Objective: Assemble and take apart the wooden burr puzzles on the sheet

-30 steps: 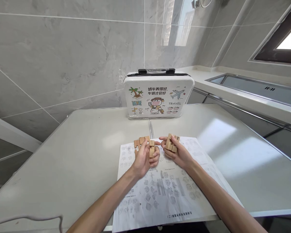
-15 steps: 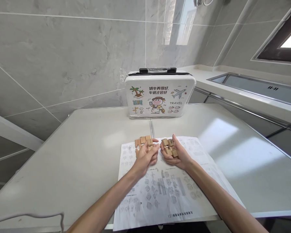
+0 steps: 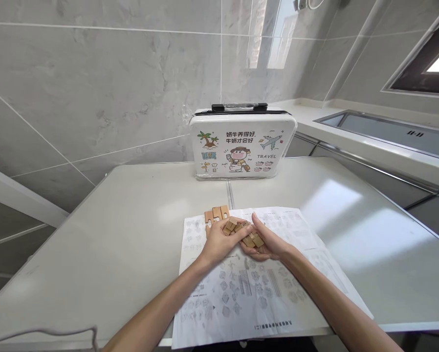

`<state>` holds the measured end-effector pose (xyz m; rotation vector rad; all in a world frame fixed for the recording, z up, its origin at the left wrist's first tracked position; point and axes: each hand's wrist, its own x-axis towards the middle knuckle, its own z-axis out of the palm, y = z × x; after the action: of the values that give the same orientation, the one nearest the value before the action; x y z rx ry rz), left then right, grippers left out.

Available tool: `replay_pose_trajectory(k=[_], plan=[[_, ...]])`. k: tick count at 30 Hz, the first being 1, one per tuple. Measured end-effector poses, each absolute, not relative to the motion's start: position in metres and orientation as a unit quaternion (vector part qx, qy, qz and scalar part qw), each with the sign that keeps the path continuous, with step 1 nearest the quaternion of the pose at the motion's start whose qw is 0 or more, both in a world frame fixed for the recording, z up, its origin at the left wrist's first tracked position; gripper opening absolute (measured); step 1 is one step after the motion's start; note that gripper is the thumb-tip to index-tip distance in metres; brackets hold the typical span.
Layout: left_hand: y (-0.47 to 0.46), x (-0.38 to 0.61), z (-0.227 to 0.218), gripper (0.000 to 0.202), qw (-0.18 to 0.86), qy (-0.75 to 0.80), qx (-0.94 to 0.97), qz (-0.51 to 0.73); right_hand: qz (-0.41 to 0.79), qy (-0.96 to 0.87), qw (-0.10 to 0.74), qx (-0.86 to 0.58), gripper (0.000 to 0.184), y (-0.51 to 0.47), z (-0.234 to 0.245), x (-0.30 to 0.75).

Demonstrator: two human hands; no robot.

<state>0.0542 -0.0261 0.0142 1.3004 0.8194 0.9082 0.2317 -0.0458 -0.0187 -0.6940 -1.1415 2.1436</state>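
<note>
My left hand (image 3: pixel 216 240) is closed round small wooden puzzle pieces (image 3: pixel 230 225), its thumb reaching over toward my right palm. Cupped beneath, my right hand (image 3: pixel 269 243) holds a cluster of wooden puzzle pieces (image 3: pixel 253 239). The two hands touch, and their fingers partly hide the pieces. Just beyond my left hand, several notched wooden pieces (image 3: pixel 216 213) lie side by side, partly covered by that hand. Under both hands spreads a creased paper sheet (image 3: pixel 278 313) printed with small diagrams.
A white case (image 3: pixel 219 171) with cartoon prints and a black handle stands at the back of the pale table (image 3: pixel 131 234), against the tiled wall (image 3: pixel 113 88). To the right is a counter with an inset sink (image 3: pixel 381 129). A thin cord (image 3: pixel 58 332) crosses the near left corner.
My left hand has picked up pieces from the row on the table and moved right against my right hand. Fewer pieces lie in the row.
</note>
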Motion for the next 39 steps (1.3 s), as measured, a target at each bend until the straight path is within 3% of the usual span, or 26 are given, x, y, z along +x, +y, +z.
replay_pose_trajectory(k=[6, 13, 23, 36, 39], plan=[[-0.018, 0.048, 0.010, 0.048, 0.678, 0.369, 0.477, 0.421, 0.801, -0.406, 0.341, -0.277, 0.070, -0.044, -0.024, 0.234], [-0.018, 0.048, 0.011, 0.059, 0.700, 0.354, 0.464, 0.412, 0.777, -0.400, 0.370, -0.314, 0.059, -0.043, -0.020, 0.236], [-0.014, 0.050, 0.010, 0.047, 0.795, 0.264, 0.394, 0.378, 0.703, -0.420, 0.461, -0.343, 0.038, -0.041, -0.018, 0.234], [-0.016, 0.054, 0.009, 0.035, 0.799, 0.259, 0.415, 0.350, 0.575, -0.467, 0.506, -0.442, 0.044, -0.043, -0.015, 0.229], [-0.019, 0.055, 0.011, 0.040, 0.776, 0.276, 0.459, 0.333, 0.546, -0.488, 0.515, -0.447, 0.044, -0.044, -0.011, 0.229]])
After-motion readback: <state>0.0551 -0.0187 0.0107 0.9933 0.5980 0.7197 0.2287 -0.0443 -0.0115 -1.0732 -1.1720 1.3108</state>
